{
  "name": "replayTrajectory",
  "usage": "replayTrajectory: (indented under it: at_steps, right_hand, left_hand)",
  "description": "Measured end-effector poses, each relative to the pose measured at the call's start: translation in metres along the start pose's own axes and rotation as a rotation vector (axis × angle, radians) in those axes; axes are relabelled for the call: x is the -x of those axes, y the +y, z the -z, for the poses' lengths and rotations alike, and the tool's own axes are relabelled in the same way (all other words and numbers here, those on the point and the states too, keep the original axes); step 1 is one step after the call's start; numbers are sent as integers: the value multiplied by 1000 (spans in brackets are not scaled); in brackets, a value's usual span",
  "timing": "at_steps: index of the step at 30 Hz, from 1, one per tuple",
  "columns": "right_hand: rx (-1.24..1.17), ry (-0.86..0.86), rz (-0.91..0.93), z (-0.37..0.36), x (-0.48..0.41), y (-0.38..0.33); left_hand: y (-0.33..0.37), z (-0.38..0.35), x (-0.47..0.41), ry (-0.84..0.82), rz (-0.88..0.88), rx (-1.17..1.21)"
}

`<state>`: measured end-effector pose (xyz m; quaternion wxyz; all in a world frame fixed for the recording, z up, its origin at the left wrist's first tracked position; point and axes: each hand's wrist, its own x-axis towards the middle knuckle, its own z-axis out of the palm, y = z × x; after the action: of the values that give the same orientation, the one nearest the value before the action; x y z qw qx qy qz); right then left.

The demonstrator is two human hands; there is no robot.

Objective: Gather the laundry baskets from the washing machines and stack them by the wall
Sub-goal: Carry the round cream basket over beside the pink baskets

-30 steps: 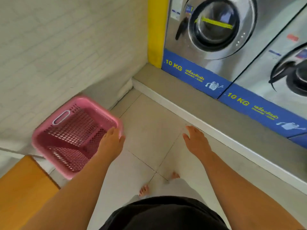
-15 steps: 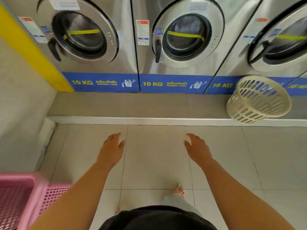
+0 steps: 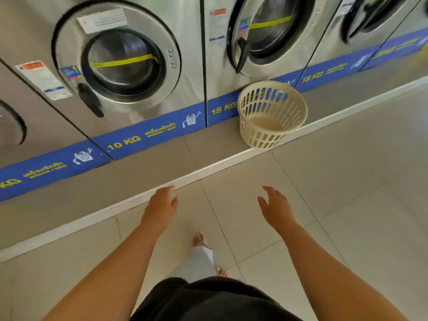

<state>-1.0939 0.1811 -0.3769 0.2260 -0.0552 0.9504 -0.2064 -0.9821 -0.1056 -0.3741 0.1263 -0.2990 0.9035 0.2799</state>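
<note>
Basket (image 3: 272,113): one only in view, cream plastic, round, slotted walls, solid bottom. Nothing in it. It stands tilted on the grey step (image 3: 143,179), at the foot of the second washing machine (image 3: 259,42), covering part of that machine's blue "15 KG" strip.

Nearest the camera: dark shirt at bottom edge, pale trouser leg, two bare feet on the tile floor (image 3: 347,181). Floor is large pale glossy tiles with thin grout lines.

Both forearms bare, stretched forward and down. Left hand (image 3: 161,207) palm down, fingers loosely together, tips over the white edge of the step; it holds nothing. Right hand (image 3: 276,208) palm turned inward, fingers spread and slightly curled, thumb apart; it holds nothing. Both hands well apart from the basket, which lies beyond and a little right of the right hand.

Beyond the step: row of steel front-loading machines. The machine marked "10 KG" (image 3: 125,63) has a round glass door, a black handle and a yellow band across the glass. Paper labels on the panels, print too blurred to read.
</note>
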Motion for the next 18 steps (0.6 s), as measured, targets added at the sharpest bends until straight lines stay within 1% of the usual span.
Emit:
replayTrajectory:
  at_steps: [3,7,13,18]
  right_hand:
    - [-52,38,-52,19,-35,16]
    - [-104,77,-118,50,-100,35]
    - [-128,90,-221,96,-199,46]
    - [-170,113,-239,125,-267,50]
  left_hand:
    - [37,-8,-48,-17,-44,-35]
    - [90,-18,-120,-50,-88,-22]
    - [177,-23,-221,-151,-149,-17]
    - [241,-21,-289,-175,-165,-31]
